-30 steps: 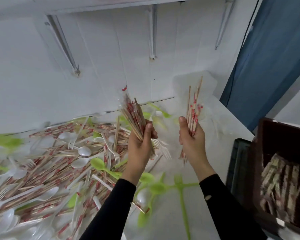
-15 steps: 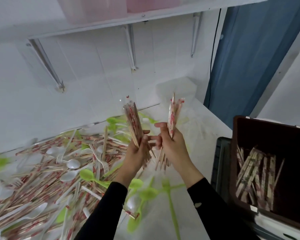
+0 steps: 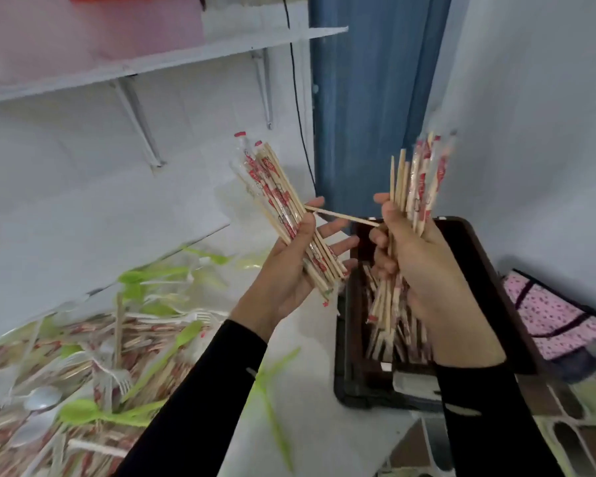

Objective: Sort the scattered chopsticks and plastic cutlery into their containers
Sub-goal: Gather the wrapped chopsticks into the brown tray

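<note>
- White counter (image 3: 324,442) carries a big pile (image 3: 41,359) of chopsticks, forks and spoons on the left. Most of it still needs sorting.
- Dark box (image 3: 479,256) sits at the counter's right end, with chopsticks already inside.
- Both hands have swung away from the pile towards the box.
- Right hand (image 3: 417,256) is over the box and grips the right bundle (image 3: 423,177).
- Left hand (image 3: 289,270) is at the box's edge and holds the left bundle (image 3: 275,191) under its thumb.
- One loose stick (image 3: 341,215) reaches from hand to hand.
- I think both bundles can drop in next.

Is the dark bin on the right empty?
No, the dark bin holds a pile of wrapped chopsticks, seen below the right hand.
</note>
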Motion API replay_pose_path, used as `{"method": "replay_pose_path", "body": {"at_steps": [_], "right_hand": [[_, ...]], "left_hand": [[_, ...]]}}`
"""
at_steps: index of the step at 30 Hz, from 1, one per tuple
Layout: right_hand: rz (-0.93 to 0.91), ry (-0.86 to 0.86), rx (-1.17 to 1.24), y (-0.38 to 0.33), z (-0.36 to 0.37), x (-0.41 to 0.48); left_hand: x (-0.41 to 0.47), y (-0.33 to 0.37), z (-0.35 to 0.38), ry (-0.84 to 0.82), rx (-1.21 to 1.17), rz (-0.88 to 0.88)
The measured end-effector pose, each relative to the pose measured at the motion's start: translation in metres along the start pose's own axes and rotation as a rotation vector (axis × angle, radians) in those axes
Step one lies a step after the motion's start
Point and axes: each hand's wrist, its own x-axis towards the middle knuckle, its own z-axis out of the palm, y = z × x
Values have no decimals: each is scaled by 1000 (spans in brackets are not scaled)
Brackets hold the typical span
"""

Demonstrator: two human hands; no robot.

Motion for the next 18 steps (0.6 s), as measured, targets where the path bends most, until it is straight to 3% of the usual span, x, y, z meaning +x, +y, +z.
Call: {"method": "replay_pose_path", "body": {"at_steps": [7, 15, 18], "right_hand": [[-28, 322, -83, 5, -86, 4], [124, 286, -262, 44, -106, 3], [127, 317, -440, 50, -110, 10]], "left_hand": [[35, -55, 62, 116, 14, -156], [36, -92, 63, 57, 490, -252], [39, -91, 60, 44, 504, -346]]}}
